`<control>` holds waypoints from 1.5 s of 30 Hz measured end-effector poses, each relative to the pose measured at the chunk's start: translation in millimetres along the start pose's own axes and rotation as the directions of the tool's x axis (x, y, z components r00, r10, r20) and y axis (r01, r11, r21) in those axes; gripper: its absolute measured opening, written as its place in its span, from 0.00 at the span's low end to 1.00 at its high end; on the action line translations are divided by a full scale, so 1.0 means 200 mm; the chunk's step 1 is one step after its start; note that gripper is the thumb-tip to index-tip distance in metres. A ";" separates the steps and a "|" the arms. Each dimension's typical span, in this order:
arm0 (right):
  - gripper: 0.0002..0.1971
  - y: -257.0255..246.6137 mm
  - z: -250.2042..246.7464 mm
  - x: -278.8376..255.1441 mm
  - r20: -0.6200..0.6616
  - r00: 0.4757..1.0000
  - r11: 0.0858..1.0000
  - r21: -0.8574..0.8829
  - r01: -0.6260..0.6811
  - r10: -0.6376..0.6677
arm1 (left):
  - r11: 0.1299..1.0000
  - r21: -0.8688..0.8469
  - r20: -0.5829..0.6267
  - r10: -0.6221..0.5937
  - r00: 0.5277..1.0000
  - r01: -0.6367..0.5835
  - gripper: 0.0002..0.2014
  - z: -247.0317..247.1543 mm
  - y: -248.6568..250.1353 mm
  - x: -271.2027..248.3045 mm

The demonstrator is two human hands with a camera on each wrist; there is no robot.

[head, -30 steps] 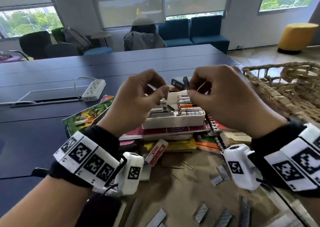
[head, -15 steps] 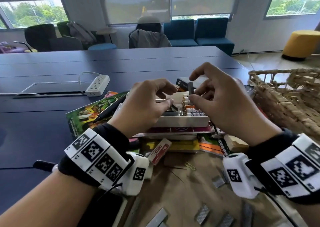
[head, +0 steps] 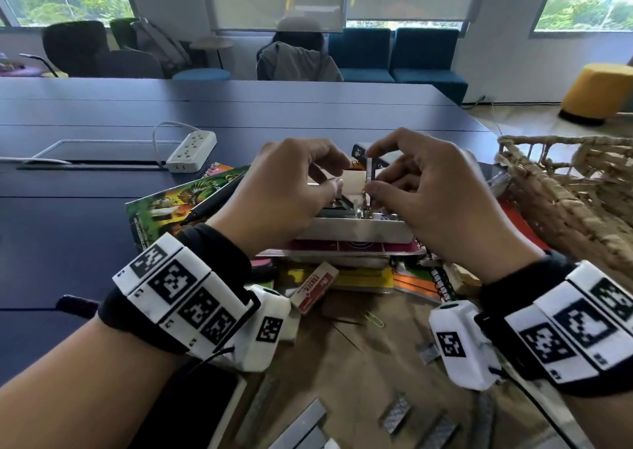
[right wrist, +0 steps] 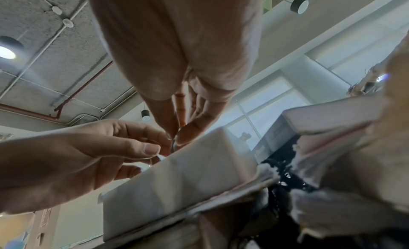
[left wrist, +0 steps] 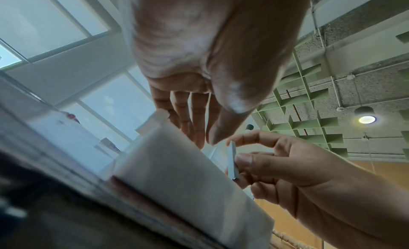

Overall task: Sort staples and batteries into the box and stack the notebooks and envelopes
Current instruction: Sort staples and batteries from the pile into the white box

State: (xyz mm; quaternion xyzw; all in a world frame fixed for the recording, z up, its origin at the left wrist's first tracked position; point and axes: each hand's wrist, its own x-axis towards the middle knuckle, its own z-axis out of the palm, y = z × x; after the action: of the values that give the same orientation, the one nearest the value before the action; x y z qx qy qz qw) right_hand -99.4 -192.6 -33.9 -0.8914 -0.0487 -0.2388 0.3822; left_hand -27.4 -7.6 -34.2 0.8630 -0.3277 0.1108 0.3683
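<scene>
The dark blue long table (head: 102, 215) carries everything. At its right edge sits a woven wicker basket (head: 565, 202). Nearer the middle lies a pile of colourful notebooks (head: 161, 209), some spiral-bound, spread under and around a white rectangular open box (head: 359, 232) that rests on the top one. A brown paper envelope (head: 359, 363) lies flat at the near side, with loose grey staple strips (head: 394, 414) scattered on it, alongside a red-and-white eraser (head: 313, 287).

Both forearms reach forward from the near edge, wrists above the envelope, hands meeting over the box. The right hand (head: 435, 195) hangs palm down with fingers bent, its thumb and forefinger pinching a short grey strip of staples (head: 369, 171) held upright just above the box's interior; the left wrist view shows the same strip (left wrist: 232, 162) clamped between thumb pad and forefinger tip. The left hand (head: 284, 191) is curled beside it, thumb and forefinger tips brought close together over the box's left part; whether they pinch anything cannot be told. Inside the box, batteries (head: 387, 216) lie on the right and staple strips on the left, largely hidden by the hands.
</scene>
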 end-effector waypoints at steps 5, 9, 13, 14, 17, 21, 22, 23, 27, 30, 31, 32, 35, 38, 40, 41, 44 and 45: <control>0.14 0.00 0.00 0.00 0.027 1.000 1.000 -0.011 -0.010 0.011 | 1.000 -0.014 0.003 0.002 1.000 -0.002 0.07 0.00 0.01 0.00; 0.14 -0.01 0.00 -0.01 0.020 1.000 0.998 -0.066 0.008 -0.007 | 1.000 -0.026 0.025 0.005 1.000 -0.005 0.07 -0.01 0.02 0.00; 0.11 -0.01 -0.01 -0.01 0.026 1.000 0.994 -0.110 0.016 -0.013 | 1.000 -0.025 0.049 0.000 0.999 0.001 0.06 -0.02 0.01 -0.01; 0.10 -0.01 -0.01 -0.01 0.026 1.000 0.993 -0.115 0.018 -0.015 | 1.000 -0.025 0.055 -0.001 0.999 0.002 0.06 -0.02 0.01 -0.01; 0.08 -0.02 -0.02 -0.01 0.036 0.999 0.990 -0.135 0.035 -0.031 | 1.000 -0.027 0.066 -0.005 0.998 0.006 0.05 -0.03 0.01 -0.01; 0.06 -0.04 -0.02 -0.02 0.119 0.990 0.978 -0.184 0.102 -0.081 | 0.998 -0.055 0.099 -0.029 0.995 0.035 0.02 -0.05 0.02 -0.02; 0.06 -0.06 -0.02 -0.03 0.155 0.984 0.974 -0.196 0.117 -0.087 | 0.998 -0.052 0.114 -0.031 0.993 0.037 0.01 -0.05 0.02 -0.02; 0.05 -0.07 -0.02 -0.03 0.199 0.976 0.970 -0.208 0.128 -0.086 | 0.998 -0.043 0.127 -0.030 0.991 0.036 0.02 -0.06 0.02 -0.03; 0.04 -0.09 -0.03 -0.06 0.467 0.884 0.949 -0.260 0.177 -0.037 | 0.999 -0.014 0.162 -0.027 0.986 0.030 0.06 -0.07 0.03 -0.03; 0.10 -0.09 -0.01 -0.08 0.632 0.774 0.898 -0.363 0.249 0.041 | 0.999 -0.012 0.217 -0.026 0.976 0.029 0.08 -0.09 0.03 -0.04; 0.12 -0.09 -0.01 -0.09 0.658 0.749 0.878 -0.399 0.264 0.074 | 1.000 0.003 0.257 -0.029 0.966 0.029 0.08 -0.10 0.03 -0.04; 0.13 -0.09 0.00 -0.09 0.674 0.731 0.863 -0.427 0.270 0.105 | 0.999 0.029 0.300 -0.038 0.953 0.030 0.09 -0.12 0.03 -0.04; 0.14 -0.09 0.00 -0.11 0.690 0.706 0.815 -0.498 0.298 0.163 | 0.993 0.110 0.408 -0.084 0.909 0.043 0.11 -0.17 0.02 -0.05; 0.15 -0.09 0.01 -0.14 0.697 0.685 0.781 -0.542 0.310 0.211 | 0.985 0.168 0.512 -0.123 0.850 0.041 0.11 -0.19 0.03 -0.07; 0.17 -0.09 0.02 -0.15 0.708 0.665 0.764 -0.559 0.321 0.239 | 0.976 0.215 0.609 -0.147 0.779 0.016 0.09 -0.20 0.04 -0.10; 0.18 -0.10 0.02 -0.16 0.715 0.656 0.757 -0.563 0.332 0.243 | 0.969 0.246 0.652 -0.173 0.739 0.010 0.08 -0.19 0.05 -0.11; 0.19 -0.11 0.03 -0.17 0.730 0.643 0.752 -0.553 0.358 0.231 | 0.939 0.343 0.717 -0.241 0.654 -0.030 0.06 -0.17 0.06 -0.15; 0.19 -0.11 0.03 -0.17 0.730 0.643 0.755 -0.552 0.356 0.231 | 0.923 0.381 0.722 -0.258 0.642 -0.058 0.06 -0.16 0.07 -0.15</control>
State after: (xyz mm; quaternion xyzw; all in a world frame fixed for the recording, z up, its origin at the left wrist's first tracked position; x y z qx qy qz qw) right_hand -132.3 -169.8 -39.5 -0.9777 -0.1517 0.1441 -0.0201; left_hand -57.9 23.7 -17.3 0.8990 -0.3755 -0.2230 0.0328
